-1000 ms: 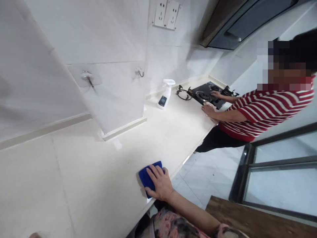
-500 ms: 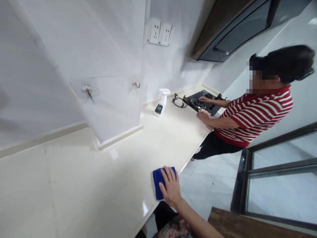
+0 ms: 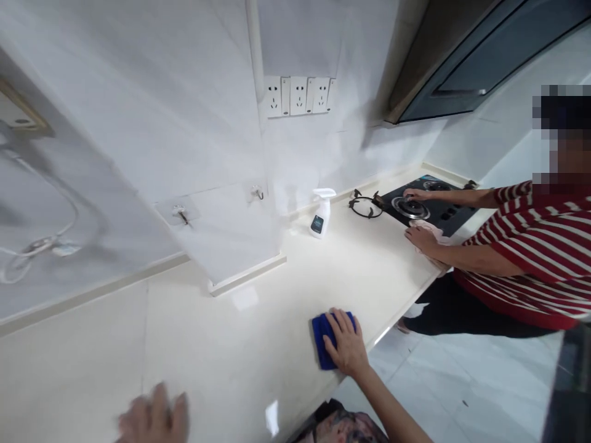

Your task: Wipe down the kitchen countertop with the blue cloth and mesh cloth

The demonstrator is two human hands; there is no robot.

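Note:
A folded blue cloth [image 3: 323, 346] lies on the cream countertop [image 3: 198, 351] near its front edge. My right hand [image 3: 347, 344] rests on top of it, fingers stretched over the fabric and thumb at its near side. At the bottom left, my left hand [image 3: 154, 418] shows only in part and slightly blurred. Its fingers are apart with nothing in them, over or on the countertop; contact cannot be made out. Farther back by the wall stands a white spray bottle [image 3: 322, 215] with a dark label.
On the right, a person in a striped shirt [image 3: 535, 258] works at a black gas hob [image 3: 443, 212], one hand on a pale cloth [image 3: 427, 232]. A pan support ring [image 3: 365, 207] lies beside the hob. A wall corner [image 3: 215, 288] juts out. Wall hooks [image 3: 182, 215] and sockets [image 3: 300, 98] are above.
My left hand has come into view at the bottom left. The view has swung left, so the bottle, hob and other person appear farther right. My right hand stays on the blue cloth.

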